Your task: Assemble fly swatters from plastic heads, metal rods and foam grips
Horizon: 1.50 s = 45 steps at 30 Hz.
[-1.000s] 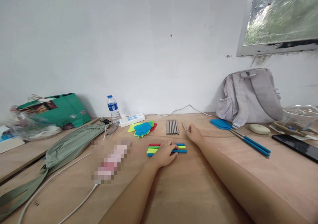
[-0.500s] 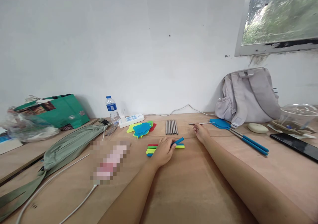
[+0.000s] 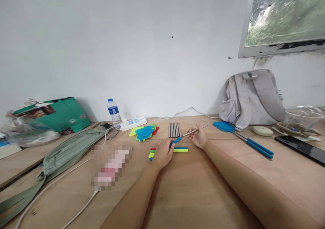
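My left hand (image 3: 162,153) is closed around a blue handle tube (image 3: 177,140), its end pointing right and up. Beneath that hand lie several handle tubes (image 3: 183,150) in red, green, yellow and blue, partly covered by my fingers. My right hand (image 3: 199,136) grips a thin metal rod (image 3: 188,133) that tapers to the right. The rod's thicker end is close to the blue tube's end, with a small gap between them. Behind my hands, several metal rods (image 3: 174,130) lie side by side. Flat swatter heads (image 3: 144,133) in blue, yellow, green and red are piled to the left.
At right are blue fly swatters (image 3: 224,126) with blue handles, a grey backpack (image 3: 254,100), a whitish case (image 3: 262,130) and a black phone (image 3: 299,147). A power strip (image 3: 133,123), water bottle (image 3: 113,110), green bag (image 3: 63,115), grey-green strap bag (image 3: 68,151) and white cable (image 3: 81,208) are left.
My right hand has brought the metal rod left and turned it toward the blue handle tube. My left hand has lifted the tube slightly and shifted it a little left.
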Each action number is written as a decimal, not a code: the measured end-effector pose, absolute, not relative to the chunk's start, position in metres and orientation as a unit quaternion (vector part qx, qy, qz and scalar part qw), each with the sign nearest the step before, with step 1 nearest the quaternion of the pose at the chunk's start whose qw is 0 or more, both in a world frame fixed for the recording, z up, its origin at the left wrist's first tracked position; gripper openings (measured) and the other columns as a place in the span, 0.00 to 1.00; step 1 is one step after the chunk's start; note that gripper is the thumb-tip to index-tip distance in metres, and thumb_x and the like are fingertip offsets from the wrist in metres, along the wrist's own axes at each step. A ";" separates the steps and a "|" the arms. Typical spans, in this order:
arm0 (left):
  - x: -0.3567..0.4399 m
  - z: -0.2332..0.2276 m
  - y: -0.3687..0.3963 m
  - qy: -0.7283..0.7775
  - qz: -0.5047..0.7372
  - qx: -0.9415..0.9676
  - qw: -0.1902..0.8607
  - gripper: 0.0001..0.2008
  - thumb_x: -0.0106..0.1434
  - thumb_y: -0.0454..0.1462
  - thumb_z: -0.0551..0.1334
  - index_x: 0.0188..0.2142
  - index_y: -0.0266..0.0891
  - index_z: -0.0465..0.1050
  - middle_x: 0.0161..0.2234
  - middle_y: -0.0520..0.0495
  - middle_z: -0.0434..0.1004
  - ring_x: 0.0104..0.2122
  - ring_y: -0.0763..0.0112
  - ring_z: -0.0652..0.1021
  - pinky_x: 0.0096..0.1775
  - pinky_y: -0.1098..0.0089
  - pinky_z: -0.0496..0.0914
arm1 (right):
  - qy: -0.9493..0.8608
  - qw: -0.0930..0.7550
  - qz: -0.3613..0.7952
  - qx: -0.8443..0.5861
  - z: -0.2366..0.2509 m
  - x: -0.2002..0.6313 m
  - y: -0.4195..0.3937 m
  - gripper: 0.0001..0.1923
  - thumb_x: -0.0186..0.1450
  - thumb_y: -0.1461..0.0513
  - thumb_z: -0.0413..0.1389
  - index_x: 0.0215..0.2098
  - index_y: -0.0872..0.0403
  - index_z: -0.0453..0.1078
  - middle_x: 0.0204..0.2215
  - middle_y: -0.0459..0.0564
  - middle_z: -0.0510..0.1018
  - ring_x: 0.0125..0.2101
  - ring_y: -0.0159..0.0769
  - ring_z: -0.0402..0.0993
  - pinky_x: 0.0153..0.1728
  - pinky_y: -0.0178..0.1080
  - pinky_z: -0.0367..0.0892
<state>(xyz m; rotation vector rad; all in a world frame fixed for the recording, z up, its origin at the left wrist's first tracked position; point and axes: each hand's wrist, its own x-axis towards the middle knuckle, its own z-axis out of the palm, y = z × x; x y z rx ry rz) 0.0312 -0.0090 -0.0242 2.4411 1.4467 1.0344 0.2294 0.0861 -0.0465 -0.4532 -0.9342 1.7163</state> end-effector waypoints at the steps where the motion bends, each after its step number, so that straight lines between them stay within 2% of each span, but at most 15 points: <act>1: 0.031 -0.024 -0.009 0.477 0.341 0.808 0.060 0.14 0.63 0.40 0.45 0.44 0.40 0.62 0.40 0.46 0.70 0.40 0.66 0.69 0.41 0.67 0.62 | -0.398 0.530 0.724 -0.191 -0.046 0.227 0.085 0.22 0.60 0.51 0.44 0.18 0.56 0.66 0.21 0.52 0.76 0.19 0.30 0.70 0.20 0.31 0.64; 12: 0.026 -0.025 -0.007 0.482 0.346 0.802 0.071 0.12 0.62 0.40 0.46 0.40 0.41 0.63 0.38 0.47 0.71 0.38 0.67 0.71 0.38 0.69 0.64 | -0.420 0.510 0.720 -0.210 -0.043 0.216 0.079 0.15 0.57 0.61 0.42 0.18 0.56 0.65 0.19 0.50 0.75 0.19 0.31 0.69 0.21 0.32 0.63; 17: 0.028 -0.024 -0.009 0.468 0.346 0.808 0.093 0.11 0.61 0.39 0.49 0.41 0.42 0.64 0.38 0.49 0.71 0.38 0.68 0.71 0.39 0.69 0.64 | -0.424 0.495 0.728 -0.214 -0.040 0.199 0.068 0.11 0.54 0.61 0.44 0.26 0.56 0.67 0.21 0.49 0.74 0.18 0.32 0.67 0.20 0.34 0.62; 21: 0.030 -0.019 -0.013 0.460 0.363 0.806 0.082 0.10 0.61 0.39 0.49 0.40 0.42 0.63 0.38 0.49 0.71 0.38 0.69 0.71 0.38 0.70 0.63 | -0.395 0.523 0.719 -0.232 -0.040 0.180 0.064 0.09 0.53 0.62 0.46 0.26 0.56 0.66 0.21 0.48 0.73 0.17 0.29 0.65 0.16 0.31 0.56; 24: 0.030 -0.016 -0.015 0.473 0.365 0.799 0.068 0.09 0.61 0.39 0.48 0.38 0.41 0.63 0.37 0.49 0.71 0.37 0.69 0.71 0.37 0.70 0.64 | -0.350 0.564 0.703 -0.254 -0.037 0.175 0.067 0.02 0.51 0.65 0.50 0.21 0.56 0.64 0.17 0.44 0.71 0.18 0.27 0.64 0.17 0.30 0.58; 28: 0.030 -0.014 -0.017 0.466 0.359 0.806 0.064 0.09 0.61 0.38 0.49 0.39 0.42 0.63 0.37 0.49 0.72 0.37 0.69 0.71 0.37 0.70 0.64 | -0.273 0.628 0.683 -0.252 -0.027 0.188 0.078 0.11 0.50 0.68 0.52 0.15 0.54 0.54 0.10 0.38 0.62 0.15 0.23 0.60 0.18 0.28 0.59; 31: 0.033 -0.012 -0.019 0.460 0.340 0.817 0.068 0.09 0.61 0.38 0.49 0.39 0.42 0.64 0.38 0.49 0.72 0.38 0.69 0.72 0.38 0.71 0.64 | -0.217 0.659 0.676 -0.248 -0.022 0.203 0.082 0.18 0.53 0.66 0.50 0.14 0.53 0.44 0.06 0.35 0.50 0.09 0.22 0.49 0.12 0.28 0.52; 35: 0.041 -0.011 -0.024 0.478 0.304 0.819 0.089 0.09 0.61 0.40 0.49 0.38 0.41 0.64 0.38 0.48 0.72 0.37 0.67 0.72 0.35 0.70 0.65 | -0.168 0.681 0.670 -0.243 -0.021 0.209 0.078 0.19 0.58 0.64 0.41 0.14 0.53 0.35 0.04 0.35 0.41 0.06 0.23 0.38 0.07 0.29 0.43; 38: 0.047 -0.010 -0.027 0.493 0.309 0.807 0.100 0.10 0.61 0.41 0.48 0.37 0.40 0.63 0.37 0.46 0.73 0.35 0.66 0.73 0.34 0.69 0.65 | -0.159 0.691 0.669 -0.222 -0.019 0.201 0.072 0.18 0.59 0.65 0.37 0.15 0.53 0.33 0.05 0.36 0.39 0.06 0.23 0.36 0.06 0.30 0.40; 45: 0.056 -0.006 -0.035 0.501 0.347 0.789 0.082 0.10 0.61 0.42 0.48 0.33 0.40 0.62 0.32 0.46 0.73 0.31 0.67 0.73 0.32 0.69 0.64 | -0.182 0.715 0.658 -0.151 -0.004 0.187 0.060 0.18 0.59 0.65 0.40 0.16 0.53 0.35 0.07 0.35 0.40 0.07 0.22 0.37 0.06 0.29 0.41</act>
